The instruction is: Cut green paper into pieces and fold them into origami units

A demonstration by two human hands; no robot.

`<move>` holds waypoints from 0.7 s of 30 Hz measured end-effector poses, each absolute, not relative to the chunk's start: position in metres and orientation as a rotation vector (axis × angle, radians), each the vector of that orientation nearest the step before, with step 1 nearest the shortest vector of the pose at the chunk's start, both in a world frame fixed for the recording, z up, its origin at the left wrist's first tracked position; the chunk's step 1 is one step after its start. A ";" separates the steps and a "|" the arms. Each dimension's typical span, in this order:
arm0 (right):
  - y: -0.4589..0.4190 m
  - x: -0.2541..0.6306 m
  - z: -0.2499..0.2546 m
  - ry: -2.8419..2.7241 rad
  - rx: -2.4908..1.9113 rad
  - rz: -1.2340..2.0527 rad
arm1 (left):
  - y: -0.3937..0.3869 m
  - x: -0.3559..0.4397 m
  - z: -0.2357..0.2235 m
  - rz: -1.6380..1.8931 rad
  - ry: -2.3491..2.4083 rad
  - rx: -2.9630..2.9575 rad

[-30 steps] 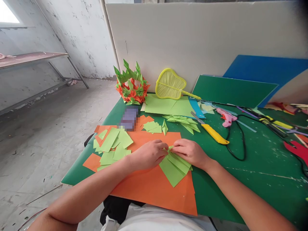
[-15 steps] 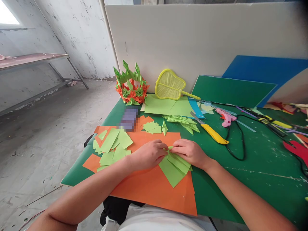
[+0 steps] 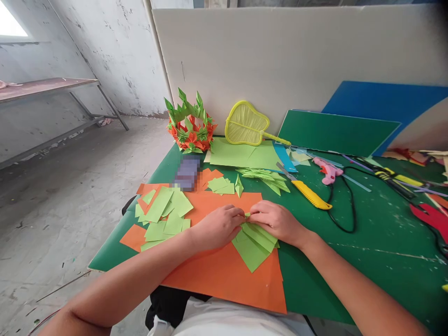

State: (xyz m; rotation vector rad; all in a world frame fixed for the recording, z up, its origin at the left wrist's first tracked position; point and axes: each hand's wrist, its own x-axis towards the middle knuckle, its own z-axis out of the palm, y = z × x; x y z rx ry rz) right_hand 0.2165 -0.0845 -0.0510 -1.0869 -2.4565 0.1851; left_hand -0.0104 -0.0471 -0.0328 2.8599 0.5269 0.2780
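My left hand and my right hand meet fingertip to fingertip, both closed on a small piece of green paper that is mostly hidden by the fingers. Just beneath them, several overlapping green paper squares lie fanned out on a large orange sheet. More loose green paper pieces are scattered to the left of my left hand. Beyond the hands sits one folded green paper leaf, beside a pile of similar folded green pieces.
An orange-and-green paper crown stands at the back left, near a yellow fan-shaped piece. A yellow utility knife with its blade out and a pink glue gun with a black cord lie right on the green table.
Both hands stay almost in place, with only slight finger movement at the small green paper. Nothing else on the table has moved.
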 end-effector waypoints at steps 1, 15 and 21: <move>-0.085 0.217 -0.050 -2.462 -1.079 0.200 | -0.047 -0.010 -0.033 0.283 0.525 2.858; -0.086 0.217 -0.048 -2.466 -1.108 0.192 | -0.045 -0.010 -0.035 0.373 0.507 2.798; -0.085 0.223 -0.047 -2.446 -1.176 0.168 | -0.045 -0.009 -0.034 0.337 0.526 2.810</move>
